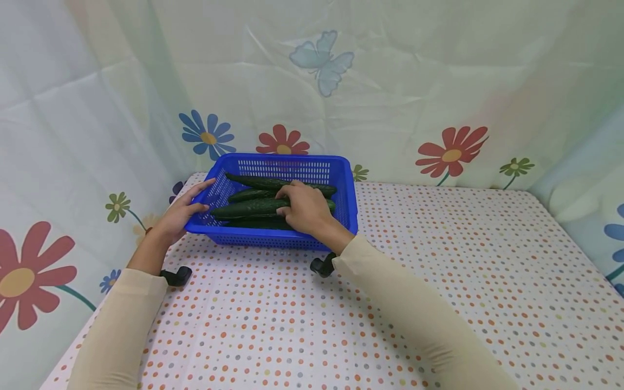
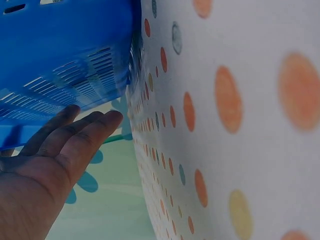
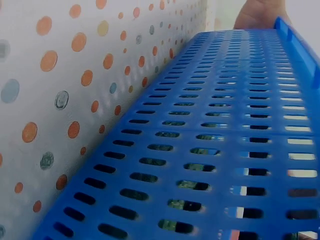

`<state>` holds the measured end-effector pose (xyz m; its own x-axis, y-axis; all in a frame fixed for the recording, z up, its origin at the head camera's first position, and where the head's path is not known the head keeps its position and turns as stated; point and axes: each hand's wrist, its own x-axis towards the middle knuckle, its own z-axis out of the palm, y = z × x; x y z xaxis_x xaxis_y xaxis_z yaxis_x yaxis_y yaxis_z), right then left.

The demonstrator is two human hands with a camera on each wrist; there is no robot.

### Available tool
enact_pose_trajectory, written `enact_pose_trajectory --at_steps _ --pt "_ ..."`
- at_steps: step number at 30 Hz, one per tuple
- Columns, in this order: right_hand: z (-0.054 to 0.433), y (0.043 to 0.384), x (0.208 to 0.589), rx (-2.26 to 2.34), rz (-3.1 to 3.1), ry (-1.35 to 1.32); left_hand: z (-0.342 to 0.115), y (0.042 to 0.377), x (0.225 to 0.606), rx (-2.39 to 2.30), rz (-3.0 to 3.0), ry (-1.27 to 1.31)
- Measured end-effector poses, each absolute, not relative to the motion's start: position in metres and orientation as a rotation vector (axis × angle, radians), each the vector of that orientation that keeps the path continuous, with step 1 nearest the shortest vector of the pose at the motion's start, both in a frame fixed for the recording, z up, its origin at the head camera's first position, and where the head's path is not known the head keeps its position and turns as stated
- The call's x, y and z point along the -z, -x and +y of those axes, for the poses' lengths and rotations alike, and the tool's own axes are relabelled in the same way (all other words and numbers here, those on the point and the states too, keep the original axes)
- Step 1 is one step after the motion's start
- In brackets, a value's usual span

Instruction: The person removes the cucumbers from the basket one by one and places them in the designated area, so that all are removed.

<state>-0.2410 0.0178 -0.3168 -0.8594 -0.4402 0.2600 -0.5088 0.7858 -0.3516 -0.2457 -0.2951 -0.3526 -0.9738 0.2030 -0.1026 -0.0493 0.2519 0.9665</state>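
Observation:
A blue plastic basket (image 1: 345, 187) with slotted walls stands toward the back of the table and holds several long dark green cucumbers (image 1: 251, 207). My right hand (image 1: 307, 208) reaches in over the near rim, thumb and fingers curled round the right part of a cucumber near the front; its fingertips are partly hidden. At the basket's left end is my left hand (image 1: 180, 214), thumb over the rim. In the left wrist view, the fingers (image 2: 82, 137) lie straight along the outer wall. The right wrist view shows the slotted long wall (image 3: 200, 135), with green behind its slots.
A white cloth with coloured dots (image 1: 273, 319) covers the table. Behind and at both sides hang pale curtains (image 1: 390, 97) printed with flowers and a butterfly. A black wrist camera mount (image 1: 323, 265) sits under the right wrist, another (image 1: 177, 277) beside the left.

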Motion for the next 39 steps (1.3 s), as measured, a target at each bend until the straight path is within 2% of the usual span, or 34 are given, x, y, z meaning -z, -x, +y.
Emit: enact_pose_trajectory --at_steps 21,39 --pt "0.066 0.227 0.295 -0.651 -2.655 -0.779 -0.293 0.247 0.352 -1.793 2.327 -0.145" --pt "0.102 0.23 0.301 -0.655 -2.653 -0.713 -0.295 0.245 0.353 -1.794 2.316 -0.136"
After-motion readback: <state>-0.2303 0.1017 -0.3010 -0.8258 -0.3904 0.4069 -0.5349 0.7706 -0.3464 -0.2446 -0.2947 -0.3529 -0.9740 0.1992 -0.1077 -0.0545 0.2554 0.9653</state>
